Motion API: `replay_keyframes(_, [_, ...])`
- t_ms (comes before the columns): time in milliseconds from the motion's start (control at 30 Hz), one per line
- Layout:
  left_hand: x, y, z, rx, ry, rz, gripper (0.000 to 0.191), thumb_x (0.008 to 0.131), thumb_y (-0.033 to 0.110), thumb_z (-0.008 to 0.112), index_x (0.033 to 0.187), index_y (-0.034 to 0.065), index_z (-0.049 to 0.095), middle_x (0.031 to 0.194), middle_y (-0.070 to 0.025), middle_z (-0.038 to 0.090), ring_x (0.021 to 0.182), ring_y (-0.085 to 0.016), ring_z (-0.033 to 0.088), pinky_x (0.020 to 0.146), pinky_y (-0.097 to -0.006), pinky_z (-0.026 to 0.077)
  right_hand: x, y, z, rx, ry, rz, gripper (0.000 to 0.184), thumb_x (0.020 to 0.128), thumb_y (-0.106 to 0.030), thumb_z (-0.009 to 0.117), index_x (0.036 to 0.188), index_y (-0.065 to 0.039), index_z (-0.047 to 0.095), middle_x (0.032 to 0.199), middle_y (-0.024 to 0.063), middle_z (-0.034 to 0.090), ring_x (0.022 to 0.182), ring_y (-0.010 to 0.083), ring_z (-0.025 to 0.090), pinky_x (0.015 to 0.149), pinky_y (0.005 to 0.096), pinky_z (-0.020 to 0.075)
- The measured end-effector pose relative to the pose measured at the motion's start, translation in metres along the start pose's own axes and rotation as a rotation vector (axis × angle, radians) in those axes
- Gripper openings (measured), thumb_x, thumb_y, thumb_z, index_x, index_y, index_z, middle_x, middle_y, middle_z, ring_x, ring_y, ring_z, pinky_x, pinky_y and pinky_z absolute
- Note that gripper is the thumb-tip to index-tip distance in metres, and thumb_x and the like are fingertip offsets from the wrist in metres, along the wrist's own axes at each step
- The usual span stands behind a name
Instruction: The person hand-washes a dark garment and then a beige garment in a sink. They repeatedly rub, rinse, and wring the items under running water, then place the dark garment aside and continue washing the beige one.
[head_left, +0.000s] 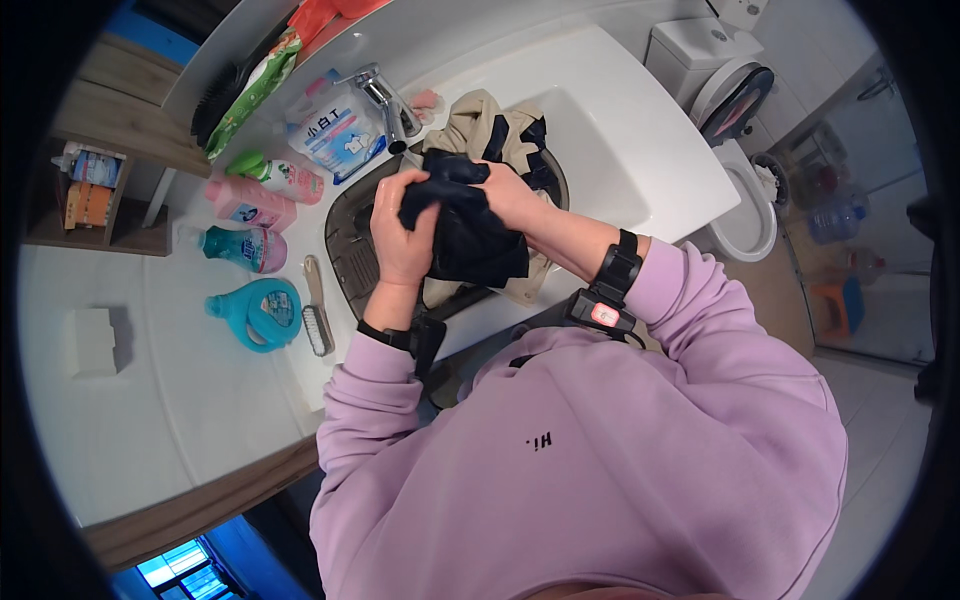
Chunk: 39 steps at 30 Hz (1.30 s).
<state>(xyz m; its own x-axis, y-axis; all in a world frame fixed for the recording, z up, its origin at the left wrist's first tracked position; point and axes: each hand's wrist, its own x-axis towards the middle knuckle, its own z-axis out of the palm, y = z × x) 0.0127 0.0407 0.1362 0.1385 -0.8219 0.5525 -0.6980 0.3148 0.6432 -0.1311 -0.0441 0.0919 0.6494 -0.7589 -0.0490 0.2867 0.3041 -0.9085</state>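
Both my hands grip a dark navy part of a wet-looking beige and navy garment above a grey-brown plastic washbasin. My left hand holds the cloth from the left, thumb in front and fingers folded over the top. My right hand pinches it from the right, with some fingers hidden by fabric. More of the beige cloth, with navy panels, lies in the basin and over its far rim. The basin rests in the white sink, under or close to the chrome faucet.
Left of the basin stand a detergent bag, a pink bottle, a teal-and-pink bottle and a turquoise jug. A scrubbing brush lies near the counter's edge. A toilet stands to the right.
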Motion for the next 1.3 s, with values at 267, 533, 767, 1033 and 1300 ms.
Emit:
replay_keyframes(267, [-0.012, -0.019, 0.01, -0.174, 0.179, -0.432, 0.025, 0.098, 0.02, 0.056, 0.102, -0.0046, 0.061, 0.089, -0.0111, 0.065, 0.087, -0.02, 0.062, 0.084, -0.0316, 0.047, 0.004, -0.003, 0.011, -0.234, 0.039, -0.094, 0.023, 0.081, -0.011, 0.064, 0.099, 0.002, 0.068, 0.082, 0.0122, 0.071, 0.075, 0.016, 0.063, 0.071, 0.0318, 0.0512])
replay_keyframes(533, [0.011, 0.02, -0.017, -0.178, -0.29, -0.288, 0.101, 0.073, 0.03, 0.084, 0.154, 0.0133, 0.025, 0.15, -0.0144, 0.038, 0.141, -0.028, 0.035, 0.111, -0.0419, 0.034, -0.012, -0.057, -0.074, 0.413, 0.221, 0.302, 0.028, 0.089, -0.02, 0.062, 0.111, -0.003, 0.067, 0.099, 0.0105, 0.072, 0.088, 0.0224, 0.07, 0.08, 0.036, 0.0581])
replay_keyframes(767, [-0.007, 0.0, -0.01, -0.458, -0.305, -0.621, 0.087, 0.084, 0.017, 0.077, 0.154, 0.0133, 0.027, 0.152, -0.0144, 0.038, 0.143, -0.029, 0.035, 0.109, -0.0443, 0.037, 0.008, -0.129, -0.178, 0.402, 0.43, -0.083, 0.028, 0.098, -0.027, 0.055, 0.109, -0.003, 0.066, 0.1, 0.0088, 0.073, 0.089, 0.0225, 0.071, 0.082, 0.037, 0.0589])
replay_keyframes(1033, [-0.047, -0.03, -0.021, -0.521, -0.224, -0.772, 0.061, 0.09, 0.006, 0.069, 0.145, 0.0078, 0.043, 0.139, -0.0145, 0.052, 0.132, -0.024, 0.048, 0.105, -0.0342, 0.042, 0.082, -0.11, -0.291, 0.359, 0.551, -0.491, 0.023, 0.093, -0.014, 0.061, 0.113, -0.002, 0.065, 0.099, 0.0093, 0.07, 0.091, 0.0245, 0.069, 0.079, 0.0374, 0.0577])
replay_keyframes(1300, [-0.091, -0.046, -0.026, -0.377, -0.211, -0.877, 0.054, 0.09, 0.012, 0.07, 0.14, 0.0068, 0.049, 0.137, -0.0129, 0.055, 0.128, -0.023, 0.052, 0.106, -0.0352, 0.041, 0.101, -0.033, -0.339, -1.062, 1.08, 0.106, 0.071, 0.072, -0.053, 0.074, 0.127, -0.01, 0.064, 0.124, 0.0219, 0.064, 0.118, 0.0387, 0.059, 0.099, 0.0415, 0.0461])
